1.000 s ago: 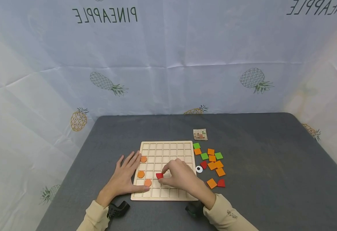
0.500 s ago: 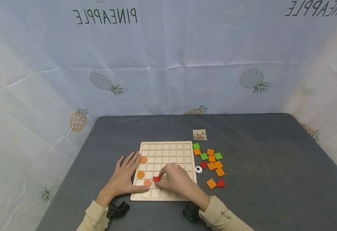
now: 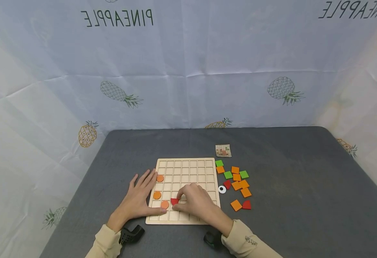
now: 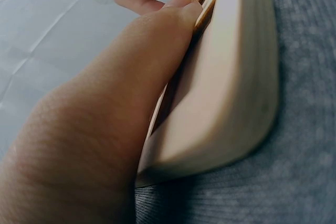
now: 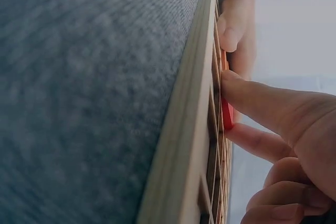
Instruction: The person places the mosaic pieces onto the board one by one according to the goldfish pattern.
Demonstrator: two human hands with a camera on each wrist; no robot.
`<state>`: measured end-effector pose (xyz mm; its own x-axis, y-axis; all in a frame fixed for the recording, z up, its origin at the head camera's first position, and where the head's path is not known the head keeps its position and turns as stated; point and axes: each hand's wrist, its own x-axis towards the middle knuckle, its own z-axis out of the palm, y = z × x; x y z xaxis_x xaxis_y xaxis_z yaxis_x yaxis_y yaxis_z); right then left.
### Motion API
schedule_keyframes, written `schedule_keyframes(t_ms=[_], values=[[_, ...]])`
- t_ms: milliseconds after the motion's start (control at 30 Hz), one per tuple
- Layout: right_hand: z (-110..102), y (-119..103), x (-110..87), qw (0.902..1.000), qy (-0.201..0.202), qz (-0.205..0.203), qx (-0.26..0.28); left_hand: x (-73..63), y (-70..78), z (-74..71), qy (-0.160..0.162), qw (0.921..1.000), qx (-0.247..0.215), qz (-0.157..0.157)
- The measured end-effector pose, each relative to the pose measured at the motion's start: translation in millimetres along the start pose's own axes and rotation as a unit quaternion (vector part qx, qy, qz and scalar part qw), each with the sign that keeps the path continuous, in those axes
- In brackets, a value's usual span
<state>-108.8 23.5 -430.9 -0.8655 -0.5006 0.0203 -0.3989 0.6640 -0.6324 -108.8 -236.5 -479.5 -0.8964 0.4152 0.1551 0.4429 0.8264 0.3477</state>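
A wooden grid board (image 3: 188, 163) lies on the dark table. My left hand (image 3: 140, 197) rests along its left edge with straight, spread fingers, the thumb on the near-left squares. Three orange discs sit in squares beside it: a far one (image 3: 160, 178), a middle one (image 3: 157, 195) and a near one (image 3: 164, 204). Between thumb and forefinger my right hand (image 3: 196, 202) pinches a red tile with a rounded side (image 3: 174, 201), just right of the near disc. In the right wrist view the red tile (image 5: 227, 109) lies at the grid surface, its far part hidden by the thumb.
Right of the board lie several orange square tiles (image 3: 236, 205), green tiles (image 3: 228, 175), two red tiles (image 3: 246, 204) and a white ring with a dark centre (image 3: 222, 189). A small patterned card (image 3: 223, 151) lies beyond the board's far right corner. A pineapple-print cloth (image 3: 188, 96) hangs behind.
My right hand has moved the red tile left and towards me, to the square beside the near orange disc. Over the last half second it shifted only slightly. My left hand has stayed put.
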Motion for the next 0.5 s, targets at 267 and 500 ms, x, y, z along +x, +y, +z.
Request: schedule_keyframes(t_ms=[267, 500], values=[[-0.8, 0.3, 0.3, 1.0, -0.005, -0.001, 0.004, 0.1, -0.4, -0.1, 0.002, 1.0, 0.003, 0.002], [-3.4, -0.9, -1.0, 0.9999, -0.011, -0.005, 0.0, 0.2, -0.7, -0.1, 0.002, 1.0, 0.001, 0.003]])
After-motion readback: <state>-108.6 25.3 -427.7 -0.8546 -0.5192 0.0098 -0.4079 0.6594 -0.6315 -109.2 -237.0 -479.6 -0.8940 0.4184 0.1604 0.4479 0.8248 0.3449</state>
